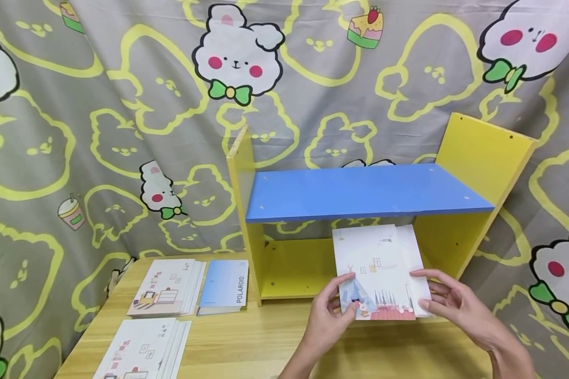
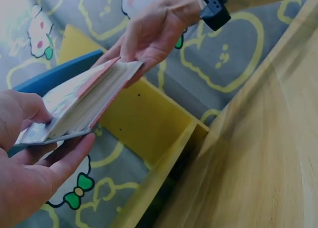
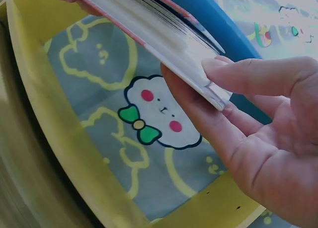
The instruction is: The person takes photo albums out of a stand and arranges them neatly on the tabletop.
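Note:
In the head view both hands hold up a thick book (image 1: 374,268) before the shelf's lower opening. Its white cover shows a small blue tent and a pink floor along the bottom. My left hand (image 1: 329,316) grips the left edge, thumb over the cover and fingers beneath. The right hand (image 1: 460,305) pinches the right side, where a white layer (image 1: 413,258) sticks out past the cover. From the left wrist, the page block (image 2: 92,106) shows between slightly parted covers. In the right wrist view, the thumb (image 3: 248,75) lies on the pages' side and the fingers support the back cover.
A yellow shelf unit (image 1: 483,163) with a blue board (image 1: 370,190) stands at the back of the wooden table (image 1: 237,345). Leftward lie two piles of white illustrated books (image 1: 163,287), (image 1: 142,350) and a blue book marked POLAROID (image 1: 223,284). A patterned curtain (image 1: 313,100) hangs behind.

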`<state>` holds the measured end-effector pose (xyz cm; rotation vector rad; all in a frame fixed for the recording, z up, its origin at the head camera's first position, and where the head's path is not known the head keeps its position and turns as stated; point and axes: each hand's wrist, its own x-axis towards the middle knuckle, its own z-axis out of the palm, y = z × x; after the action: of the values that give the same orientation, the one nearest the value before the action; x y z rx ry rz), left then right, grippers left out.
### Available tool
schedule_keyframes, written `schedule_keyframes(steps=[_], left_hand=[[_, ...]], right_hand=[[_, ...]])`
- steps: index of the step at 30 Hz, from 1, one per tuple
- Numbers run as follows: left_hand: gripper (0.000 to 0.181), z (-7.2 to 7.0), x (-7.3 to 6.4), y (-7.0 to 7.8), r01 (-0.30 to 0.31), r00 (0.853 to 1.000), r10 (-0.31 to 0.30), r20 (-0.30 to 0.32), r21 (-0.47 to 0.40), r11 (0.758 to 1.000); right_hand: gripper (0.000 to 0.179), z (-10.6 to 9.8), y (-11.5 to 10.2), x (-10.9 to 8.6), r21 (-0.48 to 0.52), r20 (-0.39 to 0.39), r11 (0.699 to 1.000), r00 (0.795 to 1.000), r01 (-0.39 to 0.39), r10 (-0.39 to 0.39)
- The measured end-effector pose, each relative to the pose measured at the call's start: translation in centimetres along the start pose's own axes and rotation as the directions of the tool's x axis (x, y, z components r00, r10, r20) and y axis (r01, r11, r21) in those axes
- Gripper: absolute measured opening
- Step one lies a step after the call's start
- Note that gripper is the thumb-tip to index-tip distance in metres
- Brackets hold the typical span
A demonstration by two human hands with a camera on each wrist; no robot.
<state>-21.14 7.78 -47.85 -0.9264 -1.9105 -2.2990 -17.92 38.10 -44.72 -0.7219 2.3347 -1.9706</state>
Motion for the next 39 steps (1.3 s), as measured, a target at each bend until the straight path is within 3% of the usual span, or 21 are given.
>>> schedule_keyframes(steps=[6, 11, 18, 23, 30, 39], left_hand=[[0.058, 0.1, -0.1, 0.4, 0.016, 1.0, -0.016, 0.0, -0.021, 1.0], [0.058, 0.2, -0.1, 0.8, 0.016, 1.0, -0.016, 0.002, -0.026, 1.0], [0.054, 0.6, -0.4, 1.5, -0.031, 0.998, 0.033, 0.054, -0.039, 0.999], [0.053, 0.6, -0.6, 2.3, -0.063, 0.996, 0.066, 0.063, -0.041, 0.997], [0.051, 0.1, -0.5, 3.3, -0.017, 0.994, 0.019, 0.103, -0.019, 1.0], [0.05, -0.9, -0.5, 4.4, -0.108, 0.985, 0.113, 0.134, -0.039, 0.993]], right_hand=[[0.052, 0.1, -1.0, -0.3, -0.052, -0.026, 0.998, 0.999, -0.023, 0.022], [0.045, 0.4, -1.7, -0.5, -0.108, -0.077, 0.994, 0.997, 0.011, -0.02], [0.042, 0.8, -2.5, -0.9, -0.101, -0.146, 0.99, 0.983, 0.099, -0.113], [0.041, 1.1, -3.6, -1.2, -0.163, -0.189, 0.982, 0.973, 0.099, -0.129], [0.041, 1.6, -5.2, -1.6, -0.197, -0.223, 0.978, 0.968, 0.075, -0.119], [0.041, 2.5, -6.0, -1.6, -0.227, -0.25, 0.97, 0.958, 0.083, -0.14]])
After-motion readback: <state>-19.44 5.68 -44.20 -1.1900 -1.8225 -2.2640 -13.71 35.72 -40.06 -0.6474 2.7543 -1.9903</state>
